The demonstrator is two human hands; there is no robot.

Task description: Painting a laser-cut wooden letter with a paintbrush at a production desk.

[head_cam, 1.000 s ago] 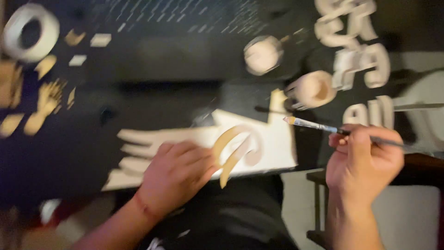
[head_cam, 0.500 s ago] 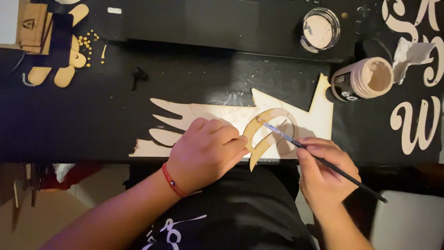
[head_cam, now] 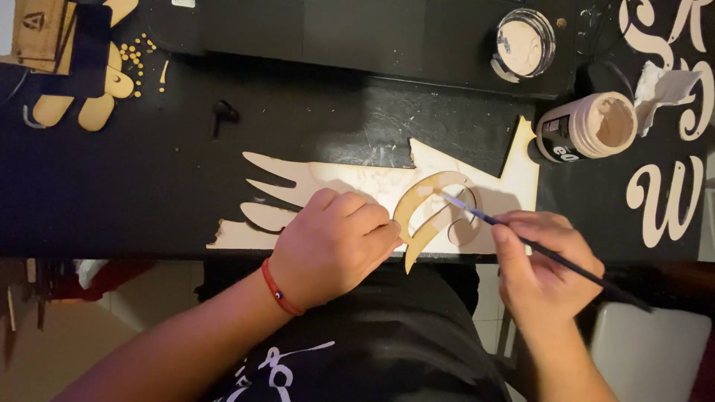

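A curved tan wooden letter cutout (head_cam: 426,212) lies on a pale wooden offcut sheet (head_cam: 350,182) at the front edge of the black table (head_cam: 149,186). My left hand (head_cam: 335,246) rests on the sheet and pins the cutout's left side with its fingertips. My right hand (head_cam: 547,264) grips a thin dark paintbrush (head_cam: 521,238), whose tip touches the top of the cutout.
An open paint jar (head_cam: 588,126) lies tilted at the right, its lid (head_cam: 523,42) behind it. White cursive letter cutouts (head_cam: 663,201) sit at the far right beside crumpled tissue (head_cam: 663,82). Wooden pieces (head_cam: 97,104) and small beads (head_cam: 138,52) lie at the back left.
A second ago my right hand held the brush off to the right, near the paint. It has since come to the cutout, and the brush tip now rests on it.
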